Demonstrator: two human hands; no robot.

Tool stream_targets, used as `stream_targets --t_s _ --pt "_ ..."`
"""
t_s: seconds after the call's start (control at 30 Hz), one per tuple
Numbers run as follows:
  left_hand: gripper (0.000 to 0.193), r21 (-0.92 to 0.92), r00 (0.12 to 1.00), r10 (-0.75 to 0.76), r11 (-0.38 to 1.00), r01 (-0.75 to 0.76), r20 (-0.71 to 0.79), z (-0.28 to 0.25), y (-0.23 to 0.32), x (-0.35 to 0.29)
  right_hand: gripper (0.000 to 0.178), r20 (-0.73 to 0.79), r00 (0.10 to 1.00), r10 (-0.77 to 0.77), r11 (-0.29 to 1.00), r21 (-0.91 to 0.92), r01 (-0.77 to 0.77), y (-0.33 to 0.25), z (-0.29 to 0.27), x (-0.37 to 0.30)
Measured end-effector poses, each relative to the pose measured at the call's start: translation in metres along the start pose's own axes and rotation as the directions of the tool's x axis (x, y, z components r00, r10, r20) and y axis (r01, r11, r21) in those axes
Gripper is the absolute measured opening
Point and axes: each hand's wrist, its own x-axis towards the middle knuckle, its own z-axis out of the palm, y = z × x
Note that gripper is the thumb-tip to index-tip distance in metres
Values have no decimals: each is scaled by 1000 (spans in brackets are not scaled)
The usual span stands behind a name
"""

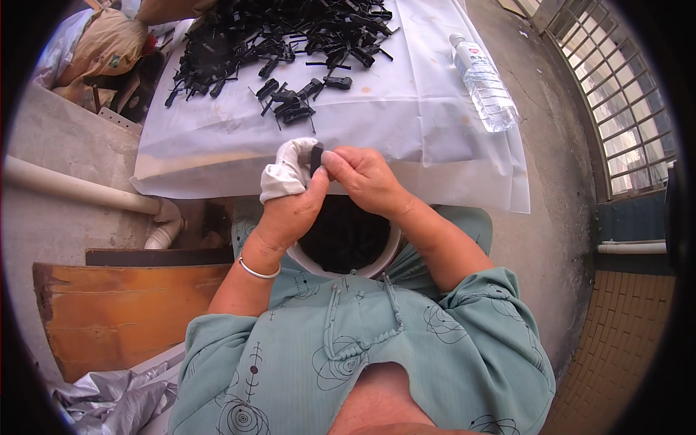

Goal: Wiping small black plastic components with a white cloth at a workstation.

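My left hand [296, 206], its fingers covered by a white cloth or partial glove [286, 170], is closed round a small black plastic part [316, 157]. From the other side my right hand [370, 180] pinches at the same part with bare thumb and fingers. Both hands meet just off the table's near edge, above a white-rimmed bucket [396, 243] between my knees. Its dark contents cannot be made out. Beyond my hands a few similar black parts [293, 109] with thin prongs lie apart from a large heap of them [239, 43].
White plastic sheeting covers the table [406, 130]. A clear water bottle [484, 87] lies near its right edge. Sacks [109, 43] are at the far left. A pipe [80, 188] and a wooden board [130, 308] are on my left; a barred window [616, 87] is on the right.
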Motion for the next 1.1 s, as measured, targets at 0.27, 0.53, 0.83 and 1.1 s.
stream_targets --t_s 0.27,0.53,0.83,1.1 --pt "25 -479 932 -337 802 358 131 -18 10 8 13 126 978 -169 843 -496 209 -6 -22 0" --pt "30 -213 964 -99 965 154 248 -8 10 3 11 33 997 -65 986 -153 69 -12 -10 4" --pt "25 156 987 -56 987 32 149 -7 7 2 24 144 984 -109 954 -264 145 -14 -6 3" --pt "24 175 995 -37 984 20 95 -17 8 -9 25 101 992 -79 973 -207 99 -11 19 7"
